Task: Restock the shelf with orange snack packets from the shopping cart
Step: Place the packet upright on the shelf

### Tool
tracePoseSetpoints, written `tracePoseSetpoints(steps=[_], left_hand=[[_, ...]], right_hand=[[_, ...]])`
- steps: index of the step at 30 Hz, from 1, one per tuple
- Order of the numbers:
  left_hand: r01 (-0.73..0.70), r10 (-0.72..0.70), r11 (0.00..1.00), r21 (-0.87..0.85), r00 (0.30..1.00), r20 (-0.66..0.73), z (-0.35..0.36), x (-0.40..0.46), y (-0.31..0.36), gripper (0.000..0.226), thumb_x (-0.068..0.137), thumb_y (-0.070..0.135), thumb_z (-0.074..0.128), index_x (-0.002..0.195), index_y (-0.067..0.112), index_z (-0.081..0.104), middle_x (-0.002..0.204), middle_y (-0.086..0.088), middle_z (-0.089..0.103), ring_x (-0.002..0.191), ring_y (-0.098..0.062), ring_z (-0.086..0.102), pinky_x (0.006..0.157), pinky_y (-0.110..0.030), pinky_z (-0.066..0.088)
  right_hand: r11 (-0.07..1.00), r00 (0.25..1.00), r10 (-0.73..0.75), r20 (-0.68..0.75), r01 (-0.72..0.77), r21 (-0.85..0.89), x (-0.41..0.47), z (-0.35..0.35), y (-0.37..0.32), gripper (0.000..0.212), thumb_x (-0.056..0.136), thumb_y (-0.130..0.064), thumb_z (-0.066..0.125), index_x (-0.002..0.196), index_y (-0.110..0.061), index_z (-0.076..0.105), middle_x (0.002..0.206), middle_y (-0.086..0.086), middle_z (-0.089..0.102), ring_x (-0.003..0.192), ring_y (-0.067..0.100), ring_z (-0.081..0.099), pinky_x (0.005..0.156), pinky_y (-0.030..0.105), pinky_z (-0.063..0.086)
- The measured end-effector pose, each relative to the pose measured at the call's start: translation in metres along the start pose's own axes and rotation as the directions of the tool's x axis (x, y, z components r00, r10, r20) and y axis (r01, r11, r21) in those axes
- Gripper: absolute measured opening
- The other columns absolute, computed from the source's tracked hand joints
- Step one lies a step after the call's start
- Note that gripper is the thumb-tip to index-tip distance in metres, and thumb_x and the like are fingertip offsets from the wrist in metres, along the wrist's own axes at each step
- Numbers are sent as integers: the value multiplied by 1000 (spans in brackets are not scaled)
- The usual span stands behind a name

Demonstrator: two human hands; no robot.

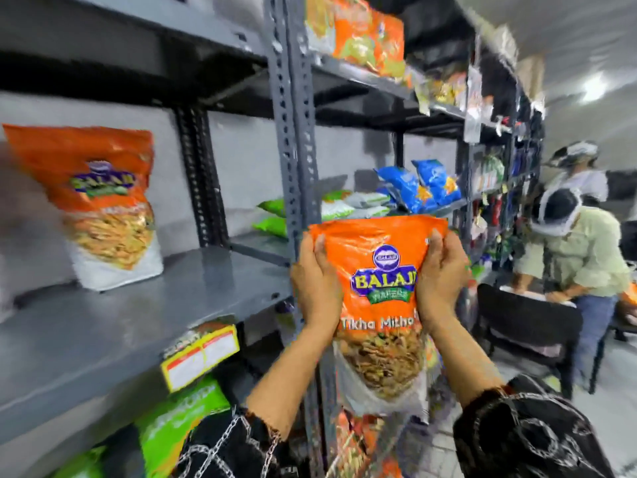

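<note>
An orange snack packet (375,270) with a blue logo and a clear lower window is held upright in front of the grey shelf upright. My left hand (315,284) grips its left edge and my right hand (439,277) grips its right edge. A second orange packet (100,205) stands upright at the back left of the grey shelf board (144,312), well to the left of my hands. More orange packets (365,446) show below the held one, partly hidden by it and by my sleeves; the cart itself is not visible.
A perforated grey post (293,132) stands just behind my left hand. Green packets (179,419) fill the shelf below, blue and green ones (420,188) the bay to the right, orange ones (372,39) above. Two people (579,250) and a black chair (527,326) are at the right.
</note>
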State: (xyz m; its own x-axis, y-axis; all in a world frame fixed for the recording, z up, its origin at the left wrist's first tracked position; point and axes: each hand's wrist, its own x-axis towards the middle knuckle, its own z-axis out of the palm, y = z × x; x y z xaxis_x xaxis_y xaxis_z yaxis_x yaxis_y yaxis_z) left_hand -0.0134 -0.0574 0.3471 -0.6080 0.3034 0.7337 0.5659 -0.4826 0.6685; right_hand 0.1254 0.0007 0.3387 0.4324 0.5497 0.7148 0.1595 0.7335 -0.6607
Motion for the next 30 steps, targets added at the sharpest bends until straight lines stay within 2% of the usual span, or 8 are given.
tracePoseSetpoints(steps=[3,6,11,15,17,20,24,30], left_hand=[[-130,131,991,7,988,-81,-45,43,37,35,95,29,35,102,3,58,91,-25,68,82,-41,60,66,-42,37],[-251,261,965,77,948,-184,-91,82,64,31,95,26,37,94,2,57,84,-25,67,78,-40,60,64,-42,33],[-327,392,909,258,880,-267,-179,140,90,28,97,24,40,87,4,55,80,-22,67,73,-39,59,63,-40,33],[-327,482,829,454,829,-284,-252,180,96,28,99,31,37,84,11,48,62,-1,58,50,-14,53,46,-23,41],[-296,521,777,556,798,-303,-290,195,94,30,99,31,36,89,7,51,62,-1,56,46,-13,47,42,-14,35],[-194,488,735,650,817,-308,-346,217,81,31,99,33,35,96,6,51,81,-20,68,71,-40,59,55,-35,37],[-37,409,643,765,861,-302,-418,235,65,33,99,35,34,113,13,55,106,-26,67,97,-45,60,76,-45,47],[82,363,555,828,871,-330,-472,244,58,33,97,45,29,108,20,48,102,-27,67,95,-46,61,68,-41,41]], right_hand=[[991,997,-78,1,78,112,6,31,-60,29,97,-16,44,71,-8,53,65,1,48,63,6,37,54,23,25],[972,994,-99,36,89,220,7,68,-110,35,98,-14,43,73,9,52,68,11,46,68,11,37,61,27,25],[910,987,-111,118,54,411,-18,139,-191,30,98,-12,45,69,-8,48,59,4,43,62,10,35,52,25,25],[867,972,-82,218,-38,497,-53,203,-246,28,99,-19,45,72,-11,51,68,5,52,67,15,45,60,31,33],[857,952,-103,289,-63,512,-75,234,-266,26,99,-21,45,74,-15,52,73,6,53,69,15,46,60,29,27],[869,875,-111,472,-145,474,-106,277,-292,26,98,-25,45,77,-16,57,77,7,56,73,16,49,61,28,28],[871,763,-130,633,-217,441,-145,320,-320,26,96,-24,48,76,-12,59,77,5,53,77,17,45,69,34,39],[870,651,-51,757,-344,354,-187,344,-353,26,98,-25,45,85,-9,61,75,8,62,79,24,57,57,28,35]])
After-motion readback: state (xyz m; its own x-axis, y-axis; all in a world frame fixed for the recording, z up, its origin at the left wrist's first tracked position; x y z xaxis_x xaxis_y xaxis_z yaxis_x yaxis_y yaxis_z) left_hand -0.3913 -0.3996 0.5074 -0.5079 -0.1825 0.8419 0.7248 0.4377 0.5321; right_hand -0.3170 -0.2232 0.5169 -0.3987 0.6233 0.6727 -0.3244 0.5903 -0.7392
